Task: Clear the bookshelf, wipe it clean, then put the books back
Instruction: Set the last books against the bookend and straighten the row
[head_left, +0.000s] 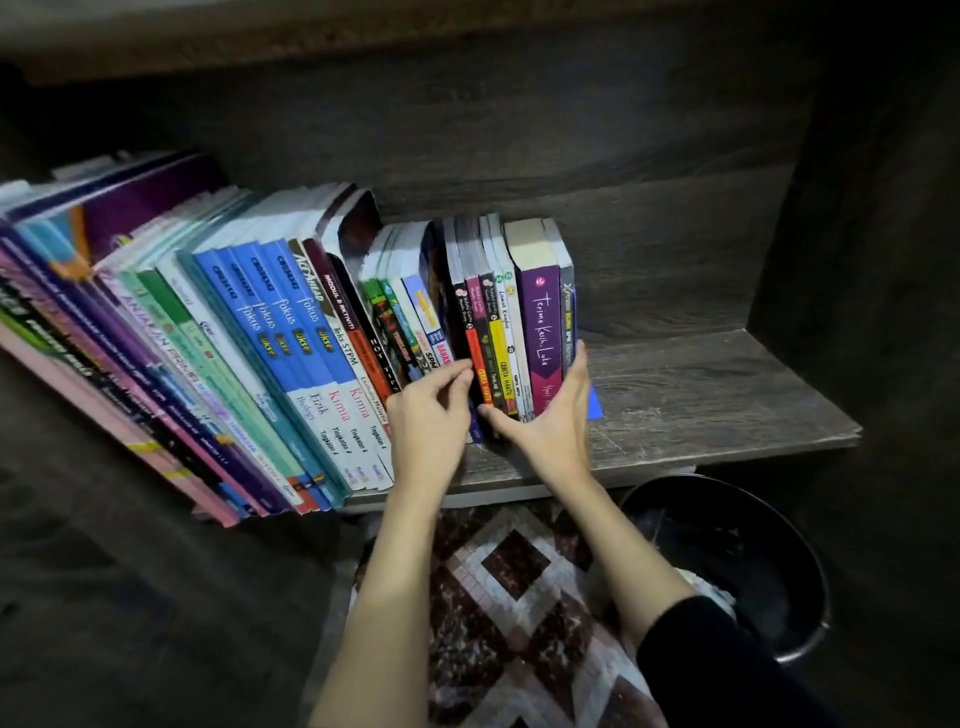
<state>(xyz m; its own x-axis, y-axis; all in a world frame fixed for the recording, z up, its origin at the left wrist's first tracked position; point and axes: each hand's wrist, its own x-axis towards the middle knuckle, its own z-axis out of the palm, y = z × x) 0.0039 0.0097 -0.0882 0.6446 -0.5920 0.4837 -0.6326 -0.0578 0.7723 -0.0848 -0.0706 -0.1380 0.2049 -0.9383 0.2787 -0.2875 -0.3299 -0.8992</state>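
Observation:
A row of books stands on a dark wooden shelf board (717, 395). Large workbooks with blue spines (291, 332) lean leftward; a group of small paperbacks (514, 312) stands upright at the row's right end, among them a purple one (540, 317). My right hand (550, 421) grips the small paperbacks from the front, thumb under the left spines and fingers along the right side of the last book. My left hand (431, 410) touches the spines just left of that group, fingers bent at the gap between books.
The shelf's right part is bare up to the dark side wall (831, 234). A black waste bin (737, 561) with crumpled paper stands on the floor below right. A patterned rug (498, 587) lies under my arms. The shelf's back panel (519, 130) is close behind the books.

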